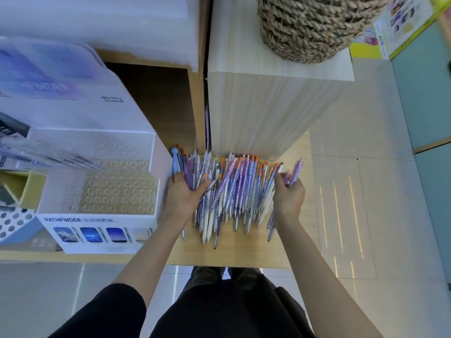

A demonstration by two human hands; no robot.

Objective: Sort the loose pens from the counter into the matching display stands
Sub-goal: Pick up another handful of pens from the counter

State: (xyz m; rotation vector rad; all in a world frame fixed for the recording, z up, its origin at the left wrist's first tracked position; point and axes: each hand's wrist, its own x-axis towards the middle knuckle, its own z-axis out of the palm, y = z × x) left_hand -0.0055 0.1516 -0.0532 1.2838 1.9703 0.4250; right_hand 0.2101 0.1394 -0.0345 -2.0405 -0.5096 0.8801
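L hand (181, 197) grips a bunch in the pen pile (234, 191). R hand (289, 195) holds purple pens (296, 172) apart, prob. sorting one type for the stand (117, 193).

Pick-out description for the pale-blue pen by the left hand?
Find the white PATHFINDER stand on the counter. The pen pile lies just right of it; the blue pen sits at the pile's left edge, above the left hand. It alone has a rounded bulb top.
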